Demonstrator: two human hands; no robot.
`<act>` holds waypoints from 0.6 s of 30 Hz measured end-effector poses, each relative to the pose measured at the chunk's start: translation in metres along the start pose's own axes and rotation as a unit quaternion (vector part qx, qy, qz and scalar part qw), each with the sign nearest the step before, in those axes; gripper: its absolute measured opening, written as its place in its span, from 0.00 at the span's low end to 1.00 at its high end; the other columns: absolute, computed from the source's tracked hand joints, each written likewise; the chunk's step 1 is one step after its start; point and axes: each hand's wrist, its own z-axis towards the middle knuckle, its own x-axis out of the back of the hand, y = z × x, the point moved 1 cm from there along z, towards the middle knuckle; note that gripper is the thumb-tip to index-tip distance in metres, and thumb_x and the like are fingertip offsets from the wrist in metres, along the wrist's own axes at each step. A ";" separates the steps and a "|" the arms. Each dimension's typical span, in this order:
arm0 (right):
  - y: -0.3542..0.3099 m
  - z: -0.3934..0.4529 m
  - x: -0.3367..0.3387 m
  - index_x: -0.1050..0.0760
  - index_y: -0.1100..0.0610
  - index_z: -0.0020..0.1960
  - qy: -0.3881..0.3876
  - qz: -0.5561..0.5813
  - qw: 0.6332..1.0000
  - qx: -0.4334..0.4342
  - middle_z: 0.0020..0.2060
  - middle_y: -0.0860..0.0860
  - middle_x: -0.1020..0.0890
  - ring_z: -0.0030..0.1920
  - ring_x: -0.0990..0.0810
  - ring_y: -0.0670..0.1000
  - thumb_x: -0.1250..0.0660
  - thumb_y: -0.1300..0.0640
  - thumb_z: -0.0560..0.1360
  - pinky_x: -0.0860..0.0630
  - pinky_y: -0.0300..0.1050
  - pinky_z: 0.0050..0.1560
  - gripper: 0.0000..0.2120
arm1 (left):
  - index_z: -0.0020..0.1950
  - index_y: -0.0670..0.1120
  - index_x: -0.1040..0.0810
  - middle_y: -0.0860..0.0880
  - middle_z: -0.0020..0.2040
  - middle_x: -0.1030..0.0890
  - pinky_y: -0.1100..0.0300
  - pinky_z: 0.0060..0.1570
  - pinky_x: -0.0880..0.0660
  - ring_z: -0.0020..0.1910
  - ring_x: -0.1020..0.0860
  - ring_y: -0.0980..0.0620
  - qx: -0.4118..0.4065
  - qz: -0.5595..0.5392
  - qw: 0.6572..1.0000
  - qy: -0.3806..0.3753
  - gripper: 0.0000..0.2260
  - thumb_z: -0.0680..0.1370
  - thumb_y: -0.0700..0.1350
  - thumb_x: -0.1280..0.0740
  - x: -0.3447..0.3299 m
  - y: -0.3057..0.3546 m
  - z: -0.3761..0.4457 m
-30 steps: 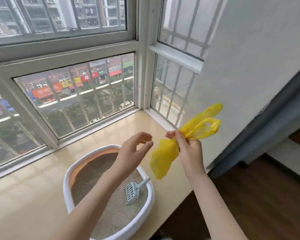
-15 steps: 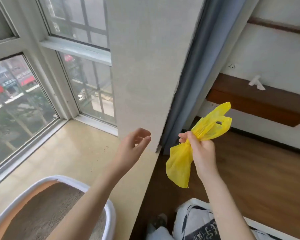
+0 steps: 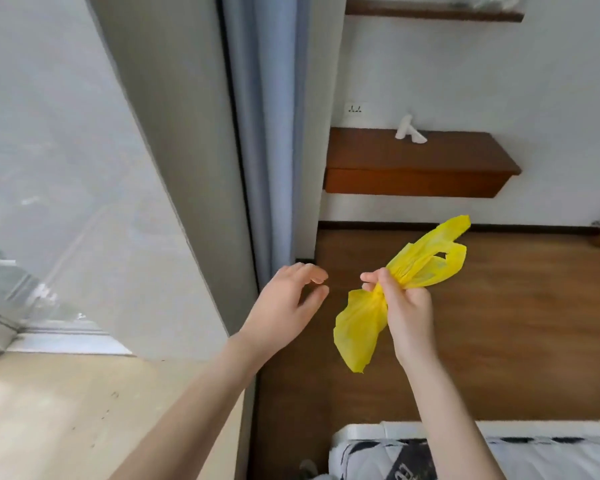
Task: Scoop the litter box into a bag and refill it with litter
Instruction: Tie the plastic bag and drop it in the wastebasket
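Right hand: grips bunched yellow plastic bag.
Left hand: loosely spread, empty, just beside bag.
Risk: thin film tears if yanked open.

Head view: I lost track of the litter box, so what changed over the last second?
The view swung right: the litter box and windows left the frame; wooden floor, shelf and curtain came in. The right hand kept its grip on the yellow bag; the left hand stayed open, empty.
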 end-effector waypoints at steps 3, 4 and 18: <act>0.009 0.029 0.012 0.16 0.53 0.40 0.033 -0.013 0.999 -0.007 0.41 0.49 0.14 0.45 0.16 0.50 0.37 0.54 0.80 0.20 0.56 0.49 0.14 | 0.59 0.48 0.24 0.53 0.54 0.23 0.61 0.53 0.30 0.52 0.28 0.52 -0.085 0.121 0.989 -0.022 0.11 0.79 0.51 0.37 -0.021 0.002 0.036; 0.013 0.039 0.016 0.16 0.53 0.40 0.040 -0.016 0.999 -0.009 0.41 0.49 0.14 0.45 0.16 0.50 0.37 0.54 0.80 0.20 0.58 0.50 0.14 | 0.59 0.48 0.24 0.52 0.55 0.23 0.59 0.53 0.30 0.52 0.29 0.51 -0.109 0.150 0.982 -0.026 0.12 0.79 0.51 0.38 -0.027 0.002 0.047; 0.034 0.184 0.046 0.17 0.54 0.41 0.184 -0.007 0.982 -0.047 0.41 0.49 0.14 0.44 0.16 0.48 0.37 0.57 0.80 0.21 0.54 0.49 0.13 | 0.67 0.47 0.27 0.48 0.60 0.24 0.50 0.62 0.30 0.62 0.29 0.46 -0.213 0.208 0.947 -0.120 0.21 0.80 0.56 0.45 -0.104 -0.032 0.241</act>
